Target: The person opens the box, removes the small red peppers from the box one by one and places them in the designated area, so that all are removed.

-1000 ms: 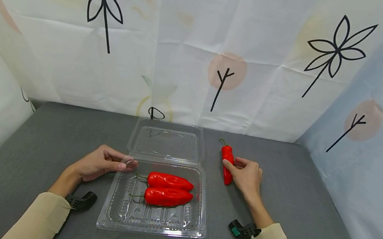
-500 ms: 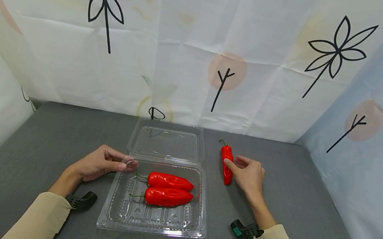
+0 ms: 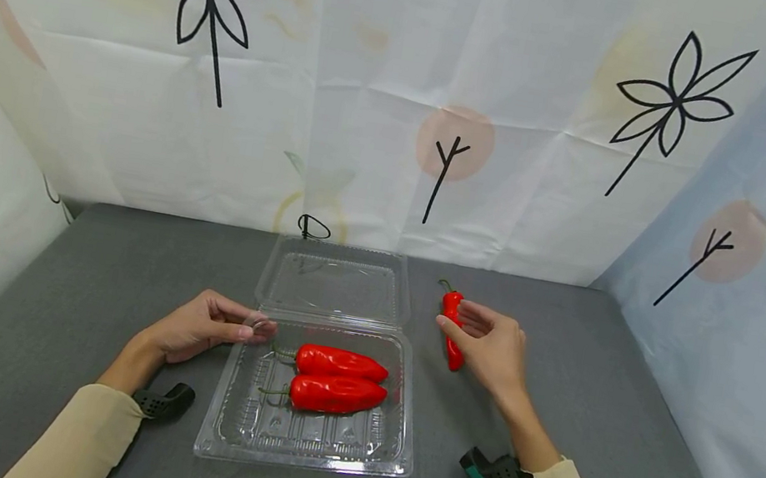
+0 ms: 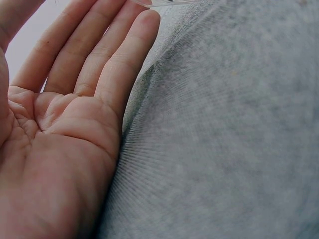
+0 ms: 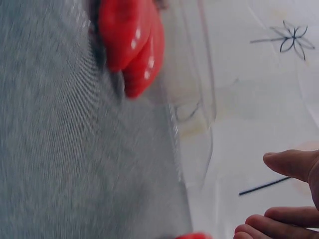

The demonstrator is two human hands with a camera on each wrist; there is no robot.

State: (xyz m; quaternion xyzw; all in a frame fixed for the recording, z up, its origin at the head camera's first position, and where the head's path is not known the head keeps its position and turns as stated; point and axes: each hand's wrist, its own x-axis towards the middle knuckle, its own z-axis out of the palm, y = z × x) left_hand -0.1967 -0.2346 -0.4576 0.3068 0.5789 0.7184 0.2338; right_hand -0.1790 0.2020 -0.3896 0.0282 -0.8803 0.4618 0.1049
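Observation:
Two red peppers (image 3: 337,394) lie side by side in the base of a clear plastic clamshell container (image 3: 305,450), stems to the left. My left hand (image 3: 204,330) pinches the container's left rim near its hinge, thumb over the edge and fingers seen through the plastic. In the left wrist view the palm and long fingers (image 4: 89,64) show beside the cloth. To the container's right lies a third red pepper (image 3: 452,355), green stem pointing away. My right hand (image 3: 493,351) hovers at it with thumb and fingers spread, partly covering it. No pepper is held between those fingers.
The container's lid (image 3: 337,278) lies folded back behind the base, near the back wall. A grey cloth (image 3: 592,443) covers the table. White printed curtains (image 3: 390,105) close off the back and sides. Each wrist wears a black strap (image 3: 166,401).
The right hand's thumb and fingers have spread and moved slightly away from the third pepper, which stays where it lay. The left hand and container have not moved.

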